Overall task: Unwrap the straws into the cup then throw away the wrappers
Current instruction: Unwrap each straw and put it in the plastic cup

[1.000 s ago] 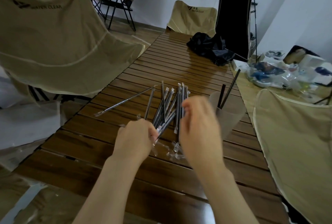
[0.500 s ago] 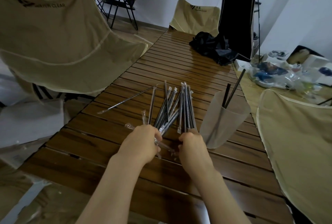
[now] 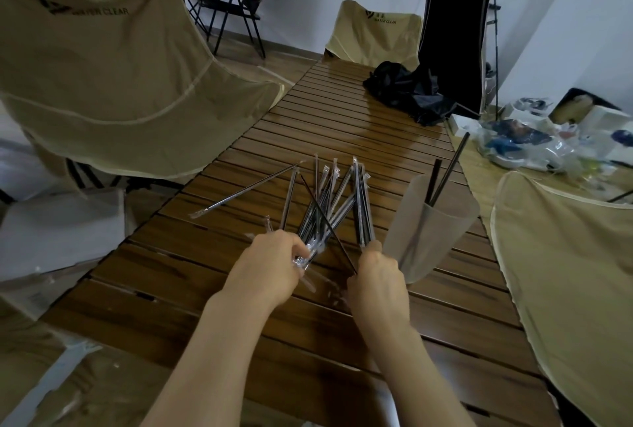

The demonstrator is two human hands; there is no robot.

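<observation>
Both forearms are bare, with no sleeves, rings or watch.

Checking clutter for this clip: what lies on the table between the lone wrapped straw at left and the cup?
In the head view, a fanned pile of wrapped straws lies between the lone straw and the cup.

straws [image 3: 329, 207] black | cup [image 3: 428, 234] translucent white | table [image 3: 342, 125] brown slats

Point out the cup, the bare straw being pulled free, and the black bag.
cup [image 3: 424, 238]: head view, on its translucent side wall.
bare straw [image 3: 325, 217]: head view, mid-shaft.
black bag [image 3: 407, 91]: head view, middle of the crumpled fabric.
</observation>
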